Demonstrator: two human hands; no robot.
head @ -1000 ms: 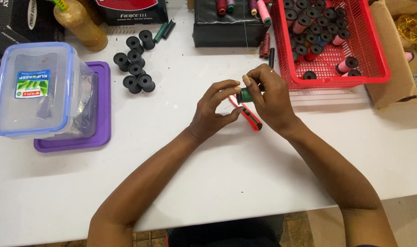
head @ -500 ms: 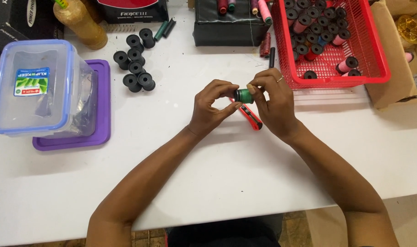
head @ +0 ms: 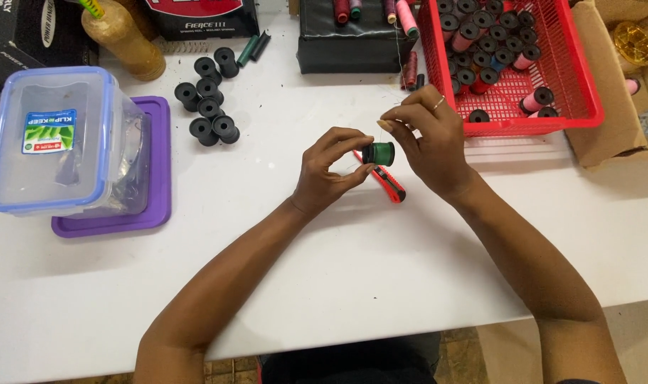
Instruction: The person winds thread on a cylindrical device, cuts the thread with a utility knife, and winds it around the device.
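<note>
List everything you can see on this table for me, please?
green thread spool: one, green, held between both hands
utility knife: one, red, on table under the hands
empty bobbins: about seven, black, table's upper left
red basket: one, holds many spools, upper right
plastic container: one, clear with blue lid, left, on purple lid
bottle: one, golden, top left
cardboard box: one, brown, right edge
table: one, white
left hand: grips spool
right hand: pinches at spool
</note>
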